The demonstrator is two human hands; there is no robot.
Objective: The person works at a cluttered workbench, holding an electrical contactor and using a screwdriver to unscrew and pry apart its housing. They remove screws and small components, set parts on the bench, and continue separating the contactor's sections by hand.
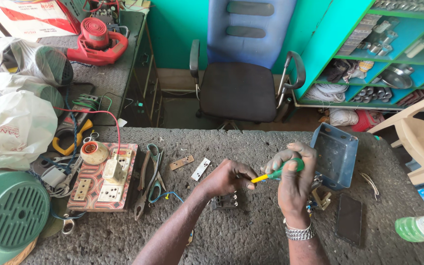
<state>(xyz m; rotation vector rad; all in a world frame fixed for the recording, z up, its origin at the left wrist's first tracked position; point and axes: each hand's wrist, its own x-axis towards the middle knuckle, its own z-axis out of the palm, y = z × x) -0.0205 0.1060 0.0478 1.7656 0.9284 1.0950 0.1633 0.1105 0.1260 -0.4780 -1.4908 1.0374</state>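
My right hand (294, 180) grips a screwdriver (277, 173) with a green and yellow handle, its tip pointing left toward my left hand. My left hand (228, 177) is curled over a small dark electrical part (225, 200) that rests on the rough grey worktop (251, 235); its fingers pinch the part where the screwdriver tip meets it. A metal bracelet sits on my right wrist. An open blue-grey metal box (335, 155) stands just right of my right hand.
A patterned board (105, 176) with sockets and a lamp holder lies at left, pliers (146, 189) and scissors beside it. A black phone (350, 218) and a green bottle (420, 227) lie at right. A teal fan cover, white bags, a red blower and an office chair (241, 73) surround the bench.
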